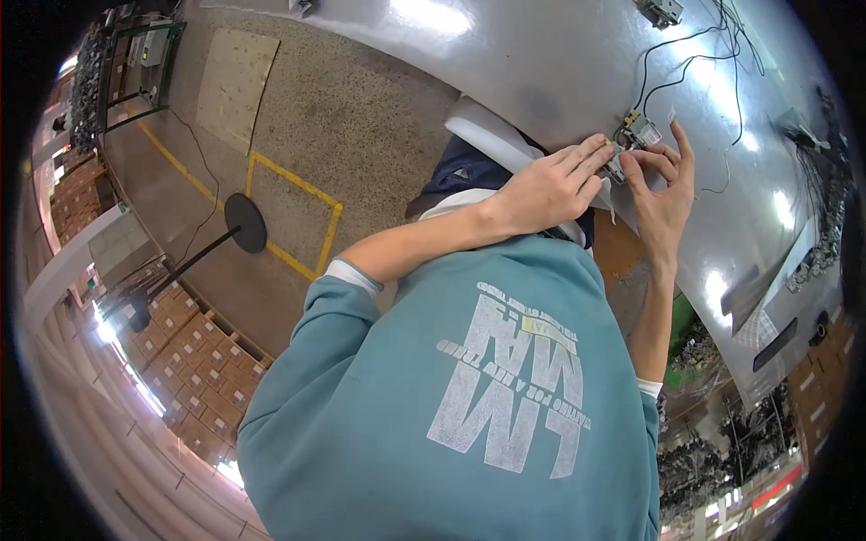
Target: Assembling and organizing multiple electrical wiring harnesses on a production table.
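Note:
At the near edge of the metal-topped table, both hands meet at a small grey metal part [617,169]. My left hand [566,185] comes in from the left with its fingers pressed together, the tips on the part's left side. My right hand [664,191] pinches at the part's right side with thumb and bent fingers, one finger raised. The fingers cover much of the part. Just beyond them lies a small silver device [644,133] with a white label and a yellow connector [631,117], from which black cables [672,68] run across the table.
Another metal device [661,12] sits at the table's far edge. To the right are a bundle of dark wires [812,171] and a black phone-like slab [776,345]. A round black stand base [245,223] is on the floor at left, near stacked cartons [194,361].

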Action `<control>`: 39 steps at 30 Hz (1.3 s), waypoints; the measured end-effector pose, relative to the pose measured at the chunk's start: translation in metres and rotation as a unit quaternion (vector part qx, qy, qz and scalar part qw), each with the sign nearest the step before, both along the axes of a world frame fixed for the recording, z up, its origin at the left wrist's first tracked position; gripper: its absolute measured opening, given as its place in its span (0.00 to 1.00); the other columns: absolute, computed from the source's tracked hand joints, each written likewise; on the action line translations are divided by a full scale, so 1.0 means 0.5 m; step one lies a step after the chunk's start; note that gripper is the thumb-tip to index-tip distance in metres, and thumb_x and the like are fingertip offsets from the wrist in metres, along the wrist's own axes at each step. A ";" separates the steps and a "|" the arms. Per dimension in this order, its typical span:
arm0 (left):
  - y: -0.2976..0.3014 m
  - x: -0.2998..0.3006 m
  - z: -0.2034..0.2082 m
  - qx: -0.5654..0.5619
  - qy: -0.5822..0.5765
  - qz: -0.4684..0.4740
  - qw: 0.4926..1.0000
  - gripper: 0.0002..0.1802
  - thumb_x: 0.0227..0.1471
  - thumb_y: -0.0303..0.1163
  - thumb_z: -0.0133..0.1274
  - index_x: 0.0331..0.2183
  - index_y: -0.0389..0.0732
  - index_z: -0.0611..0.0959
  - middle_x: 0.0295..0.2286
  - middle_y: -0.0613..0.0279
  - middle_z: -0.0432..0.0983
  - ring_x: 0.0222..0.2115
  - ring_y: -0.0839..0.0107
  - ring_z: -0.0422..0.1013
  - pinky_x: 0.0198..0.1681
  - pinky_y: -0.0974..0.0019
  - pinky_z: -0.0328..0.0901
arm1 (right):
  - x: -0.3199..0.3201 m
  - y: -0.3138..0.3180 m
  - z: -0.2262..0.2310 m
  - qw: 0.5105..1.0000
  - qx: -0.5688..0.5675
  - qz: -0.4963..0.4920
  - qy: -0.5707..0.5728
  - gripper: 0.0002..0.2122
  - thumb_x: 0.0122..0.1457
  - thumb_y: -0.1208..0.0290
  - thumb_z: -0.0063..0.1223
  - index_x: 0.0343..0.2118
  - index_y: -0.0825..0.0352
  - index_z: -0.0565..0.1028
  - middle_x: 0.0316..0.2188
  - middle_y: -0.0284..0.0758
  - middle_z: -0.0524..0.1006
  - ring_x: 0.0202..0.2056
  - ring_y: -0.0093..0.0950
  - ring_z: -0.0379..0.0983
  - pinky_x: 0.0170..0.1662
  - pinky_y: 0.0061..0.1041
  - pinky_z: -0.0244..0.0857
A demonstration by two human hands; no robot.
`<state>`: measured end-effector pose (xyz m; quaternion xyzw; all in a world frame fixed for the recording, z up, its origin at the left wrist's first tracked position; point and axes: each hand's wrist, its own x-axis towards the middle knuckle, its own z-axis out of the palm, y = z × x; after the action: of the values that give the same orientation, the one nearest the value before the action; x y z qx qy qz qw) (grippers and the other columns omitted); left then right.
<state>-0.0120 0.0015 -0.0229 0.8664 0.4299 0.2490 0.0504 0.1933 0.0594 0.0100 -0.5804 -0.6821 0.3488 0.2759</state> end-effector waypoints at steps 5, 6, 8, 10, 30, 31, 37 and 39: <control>0.004 0.002 0.003 -0.002 -0.011 0.002 1.000 0.13 0.52 0.27 0.56 0.38 0.28 0.82 0.57 0.42 0.76 0.62 0.47 0.70 0.63 0.52 0.69 | -0.008 0.004 0.028 0.997 -0.068 -0.030 0.030 0.23 0.58 0.68 0.72 0.55 0.70 0.79 0.48 0.32 0.85 0.52 0.26 0.76 0.60 0.31 0.67; 0.005 0.003 0.005 -0.002 -0.011 0.002 1.000 0.13 0.52 0.27 0.56 0.38 0.28 0.82 0.57 0.42 0.76 0.62 0.47 0.70 0.63 0.52 0.69 | -0.007 0.007 0.031 0.997 -0.068 -0.029 0.029 0.23 0.58 0.68 0.72 0.55 0.70 0.79 0.48 0.32 0.85 0.52 0.26 0.76 0.60 0.31 0.67; 0.006 0.002 0.006 -0.002 -0.007 0.003 1.000 0.13 0.52 0.27 0.56 0.38 0.28 0.82 0.57 0.43 0.77 0.62 0.47 0.70 0.63 0.51 0.69 | -0.004 0.014 0.033 0.999 -0.020 -0.006 -0.025 0.37 0.60 0.66 0.72 0.69 0.69 0.65 0.38 0.32 0.86 0.50 0.25 0.77 0.59 0.29 0.66; 0.006 0.003 0.003 -0.002 -0.011 0.004 1.000 0.13 0.52 0.27 0.56 0.38 0.28 0.82 0.56 0.43 0.77 0.62 0.47 0.70 0.62 0.51 0.69 | 0.005 0.019 0.032 0.999 -0.052 -0.011 -0.012 0.36 0.60 0.66 0.72 0.69 0.68 0.65 0.39 0.33 0.86 0.50 0.25 0.78 0.59 0.29 0.67; 0.010 0.006 0.003 -0.006 -0.036 0.013 0.999 0.13 0.51 0.28 0.55 0.38 0.28 0.83 0.57 0.44 0.77 0.61 0.48 0.71 0.62 0.51 0.69 | -0.001 0.007 0.022 1.000 0.007 0.013 -0.026 0.29 0.58 0.69 0.72 0.62 0.68 0.74 0.39 0.31 0.87 0.48 0.25 0.81 0.56 0.30 0.71; 0.010 0.006 0.003 -0.008 -0.037 0.010 0.999 0.13 0.51 0.27 0.55 0.38 0.28 0.83 0.57 0.44 0.77 0.61 0.48 0.71 0.62 0.51 0.69 | 0.001 0.007 0.019 0.999 0.010 0.014 -0.032 0.28 0.58 0.69 0.73 0.60 0.68 0.75 0.42 0.32 0.87 0.49 0.26 0.81 0.56 0.30 0.71; 0.014 0.009 0.002 -0.008 -0.040 0.002 0.999 0.16 0.54 0.29 0.54 0.41 0.28 0.85 0.57 0.44 0.77 0.62 0.49 0.70 0.65 0.52 0.66 | 0.014 -0.008 -0.009 0.996 -0.018 -0.046 0.070 0.33 0.57 0.71 0.74 0.64 0.66 0.71 0.52 0.37 0.83 0.53 0.28 0.78 0.59 0.32 0.69; 0.013 0.010 0.001 -0.011 -0.048 -0.004 0.999 0.16 0.54 0.29 0.54 0.41 0.28 0.85 0.57 0.44 0.77 0.62 0.49 0.70 0.65 0.52 0.66 | 0.011 -0.004 -0.004 0.992 -0.038 -0.070 0.101 0.36 0.57 0.72 0.74 0.68 0.66 0.68 0.55 0.39 0.81 0.56 0.27 0.77 0.60 0.32 0.69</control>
<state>-0.0071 0.0078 -0.0225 0.8544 0.4264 0.2855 0.0818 0.1987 0.0574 0.0079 -0.5986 -0.5944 0.4115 0.3451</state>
